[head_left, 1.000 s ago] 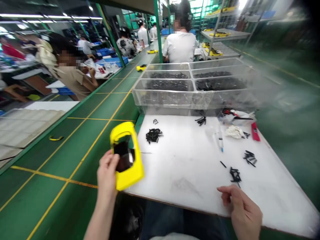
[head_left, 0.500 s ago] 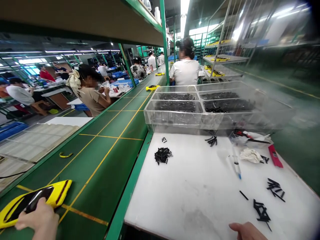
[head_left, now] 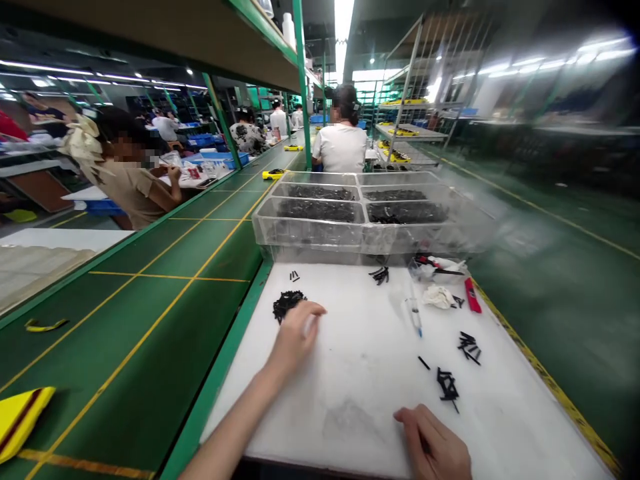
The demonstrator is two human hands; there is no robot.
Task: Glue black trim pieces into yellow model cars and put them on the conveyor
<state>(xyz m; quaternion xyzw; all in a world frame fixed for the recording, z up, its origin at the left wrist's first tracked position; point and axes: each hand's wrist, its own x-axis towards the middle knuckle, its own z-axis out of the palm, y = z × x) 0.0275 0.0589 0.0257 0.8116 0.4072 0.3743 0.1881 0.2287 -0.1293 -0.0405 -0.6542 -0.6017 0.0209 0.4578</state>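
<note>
My left hand [head_left: 299,330] reaches over the white table [head_left: 350,373], right beside a pile of small black strips [head_left: 286,304]. Its index finger points right and the thumb is apart from it; nothing shows in the hand. My right hand [head_left: 437,443] rests at the table's near edge with curled fingers; what they hold, if anything, is hidden. Ahead of it lie a single black strip [head_left: 424,363] and a small cluster of black pieces [head_left: 447,385]. On the green belt, a yellow toy car [head_left: 23,420] is cut off by the left edge.
A clear divided bin [head_left: 310,233] of black parts stands at the table's back. A syringe [head_left: 415,317], a crumpled white cloth [head_left: 439,297] and a red object [head_left: 472,295] lie at right. A yellow curved piece [head_left: 46,325] lies on the belt [head_left: 165,333]. Other people sit nearby.
My left hand has let go of the yellow toy car and moved right to the pile of black strips. The view has turned right, and more of my right hand shows.
</note>
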